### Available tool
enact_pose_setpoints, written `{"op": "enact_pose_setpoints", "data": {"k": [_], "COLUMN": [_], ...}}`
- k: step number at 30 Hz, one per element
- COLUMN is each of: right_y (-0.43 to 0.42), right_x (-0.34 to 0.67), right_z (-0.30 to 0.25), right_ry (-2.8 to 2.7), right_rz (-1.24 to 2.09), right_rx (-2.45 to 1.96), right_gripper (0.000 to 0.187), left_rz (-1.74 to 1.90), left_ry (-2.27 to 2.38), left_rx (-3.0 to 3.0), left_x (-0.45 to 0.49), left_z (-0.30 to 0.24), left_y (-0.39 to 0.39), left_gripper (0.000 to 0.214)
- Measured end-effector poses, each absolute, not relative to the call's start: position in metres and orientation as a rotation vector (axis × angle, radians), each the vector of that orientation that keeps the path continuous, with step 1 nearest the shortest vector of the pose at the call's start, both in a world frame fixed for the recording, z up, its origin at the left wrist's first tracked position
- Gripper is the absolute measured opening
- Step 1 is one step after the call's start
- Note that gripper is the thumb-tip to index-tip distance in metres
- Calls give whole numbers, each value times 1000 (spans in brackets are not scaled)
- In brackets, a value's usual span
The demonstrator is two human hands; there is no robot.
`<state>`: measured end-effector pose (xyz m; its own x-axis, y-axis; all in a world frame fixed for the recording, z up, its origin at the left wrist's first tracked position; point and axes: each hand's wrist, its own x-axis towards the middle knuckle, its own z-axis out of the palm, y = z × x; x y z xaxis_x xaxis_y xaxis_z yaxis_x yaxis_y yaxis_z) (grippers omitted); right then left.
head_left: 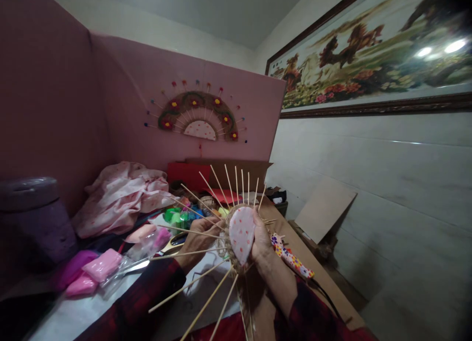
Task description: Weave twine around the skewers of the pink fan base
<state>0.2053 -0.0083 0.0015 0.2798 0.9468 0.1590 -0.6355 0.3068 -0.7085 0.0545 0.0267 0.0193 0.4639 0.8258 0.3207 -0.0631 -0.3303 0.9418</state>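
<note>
My right hand (261, 237) grips a half-round piece covered in white cloth with small reddish prints (241, 235), holding it by its straight side. Thin wooden sticks (191, 231) fan out from its curved edge, and brown twine (229, 247) runs along that edge between the stick bases. My left hand (201, 240) is closed at the curved edge, its fingertips pinched on the twine among the sticks. The exact pinch is partly hidden by the fingers and sticks.
A finished fan-shaped ornament (199, 112) hangs on the pink board. Left on the table are bagged pink clay packs (103, 265), crumpled pink cloth (125, 198) and a lidded purple container (35, 223). A flower-patterned glue gun (291, 256) lies on cardboard at right.
</note>
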Motion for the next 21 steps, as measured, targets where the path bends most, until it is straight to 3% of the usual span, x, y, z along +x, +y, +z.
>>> {"op": "enact_pose_setpoints", "data": {"k": [5, 10, 21], "right_y": [-38, -22, 2], "right_x": [203, 193, 202], "right_z": [1, 4, -7], "right_ry": [-652, -686, -737], "right_rz": [1270, 1313, 1157], "right_rx": [-537, -553, -681], "right_gripper": [39, 33, 30], "left_rz": [1076, 1025, 1028], "left_ry": [562, 559, 632], "left_rx": [1369, 1381, 1443], "left_x": [50, 45, 43], "left_z": [25, 24, 24], "left_y": [28, 35, 41], "left_gripper": [31, 30, 28]}}
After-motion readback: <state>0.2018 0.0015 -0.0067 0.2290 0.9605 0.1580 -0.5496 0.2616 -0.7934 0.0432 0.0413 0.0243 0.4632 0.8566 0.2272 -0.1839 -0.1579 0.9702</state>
